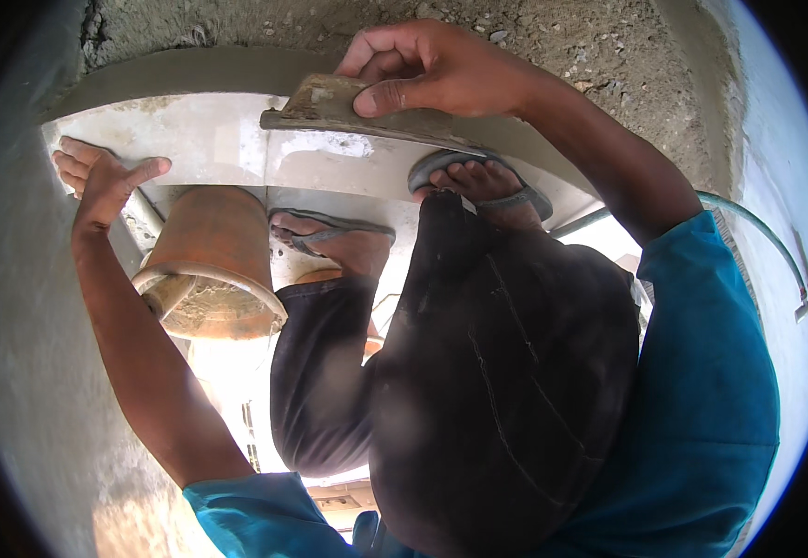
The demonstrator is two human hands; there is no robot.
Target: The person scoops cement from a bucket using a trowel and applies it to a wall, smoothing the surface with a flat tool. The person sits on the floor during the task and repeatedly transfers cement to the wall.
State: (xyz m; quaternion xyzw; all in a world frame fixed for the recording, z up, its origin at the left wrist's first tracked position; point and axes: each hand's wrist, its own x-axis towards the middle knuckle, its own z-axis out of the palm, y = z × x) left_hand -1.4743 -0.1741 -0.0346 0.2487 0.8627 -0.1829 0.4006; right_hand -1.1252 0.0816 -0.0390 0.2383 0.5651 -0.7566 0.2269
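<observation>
A mortar-smeared plastering float (330,104) is gripped in my right hand (423,74), thumb in front and fingers behind. Its long edge lies along the band of wet grey mortar (176,74) at the back of a pale tiled ledge (204,139). Farther left, my left hand (102,177) rests against the ledge's left end, thumb spread and nothing held. Just below that hand stands an orange-brown bucket (218,237) with grey residue inside. A stick-like handle (170,296) shows at the bucket's rim; its other end is hidden.
My right sandalled foot (478,181) is on the ledge, and my left foot (334,237) is lower, beside the bucket. Rough grey mortar (609,56) spreads beyond the ledge. A grey wall (32,307) flanks the left; a green hose (757,219) curves along the right.
</observation>
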